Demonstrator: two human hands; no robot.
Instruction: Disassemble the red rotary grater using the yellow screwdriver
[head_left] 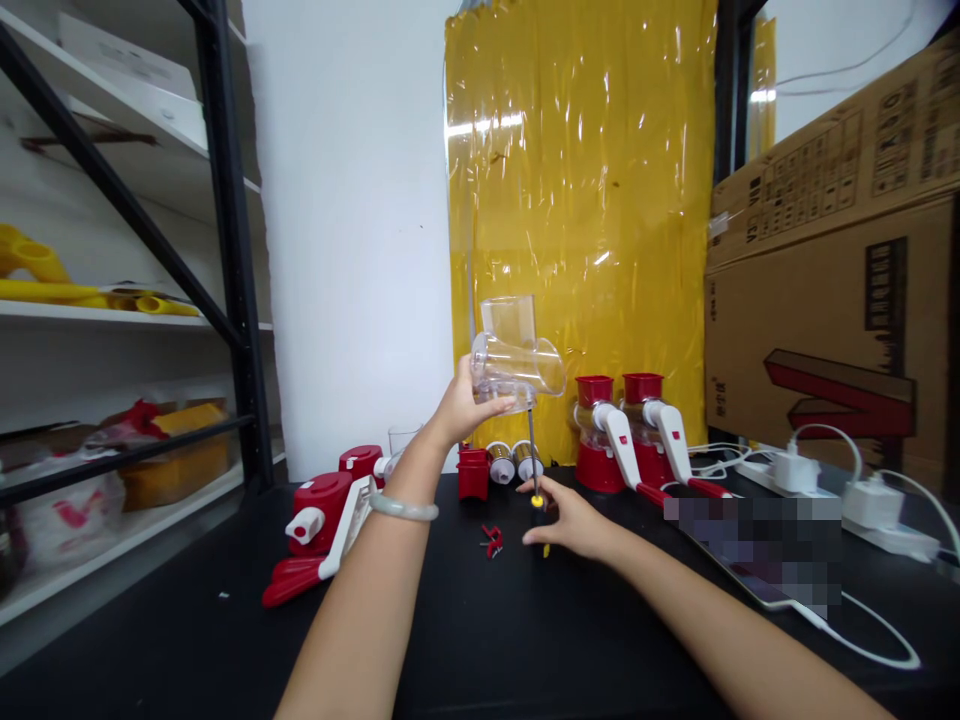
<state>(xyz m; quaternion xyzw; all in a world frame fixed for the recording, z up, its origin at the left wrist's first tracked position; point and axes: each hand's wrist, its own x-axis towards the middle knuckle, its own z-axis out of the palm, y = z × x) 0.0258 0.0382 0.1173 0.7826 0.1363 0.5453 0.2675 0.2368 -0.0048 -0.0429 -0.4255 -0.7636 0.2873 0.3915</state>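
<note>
My left hand (469, 405) grips a clear plastic grater housing (517, 362) from its left side and holds it up above the table. Below it, my right hand (564, 517) has its fingers around the black and yellow handle of a screwdriver (532, 450). The screwdriver stands nearly upright, its tip reaching the underside of the housing. Whether the tip sits in a screw is too small to tell. On the table to the left of my right hand lie several small red pieces (492, 541). Behind them are a red plastic part (472, 474) and metal grater drums (501, 463).
Two assembled red and white rotary graters (600, 440) stand at the back right. Red grater bases with a white crank (321, 510) lie at the left. A tablet (750, 550), chargers (796, 470) and cables occupy the right side, before a large cardboard box (817, 340). Shelving (236, 250) rises at left.
</note>
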